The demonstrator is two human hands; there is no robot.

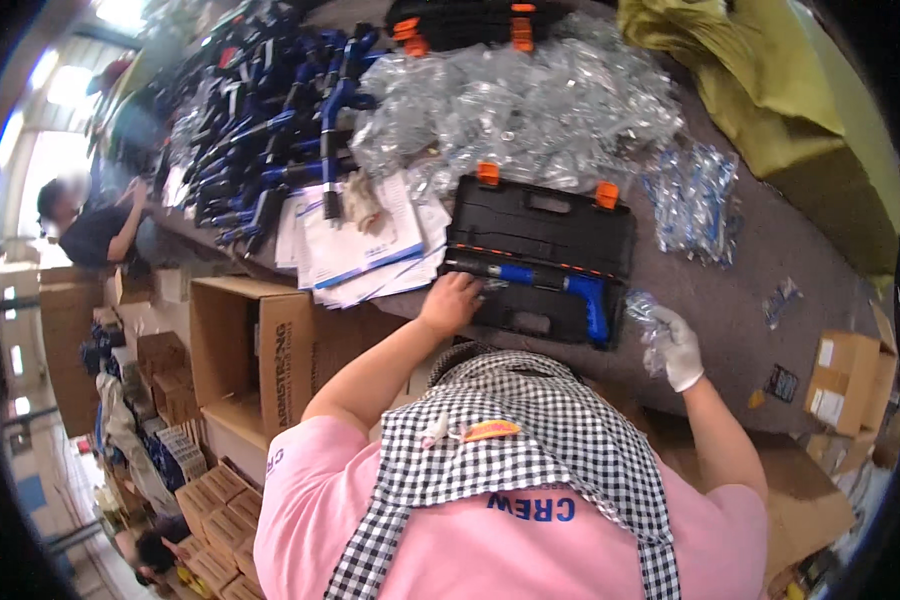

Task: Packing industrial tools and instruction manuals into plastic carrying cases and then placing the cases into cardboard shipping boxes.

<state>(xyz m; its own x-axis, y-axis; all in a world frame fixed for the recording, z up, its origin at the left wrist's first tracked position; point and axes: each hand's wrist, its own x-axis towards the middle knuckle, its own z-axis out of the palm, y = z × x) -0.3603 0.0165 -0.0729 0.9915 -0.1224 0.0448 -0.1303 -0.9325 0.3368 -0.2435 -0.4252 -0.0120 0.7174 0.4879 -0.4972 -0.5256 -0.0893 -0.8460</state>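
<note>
An open black plastic case (540, 225) lies on the table before me, its lid leaning back with two orange latches. In its lower half rests a blue and black tool (560, 282) with a long barrel and a pistol grip, like a nail gun. My left hand (453, 302), bare, is at the left end of the case with bent fingers; whatever they grip is hidden. A bit of clear plastic (492, 286) shows beside its fingertips. To the right of the case, my right hand (678, 350) in a white glove pinches a small clear plastic bag (646, 312).
Behind the case lie piled clear bags (520, 110), many blue and black tools (270, 130) and printed sheets (360, 245). Small filled bags (695, 205) lie right. Cartons (260, 350) stand at left, another box (850, 380) at right. Another person (100, 225) works far left.
</note>
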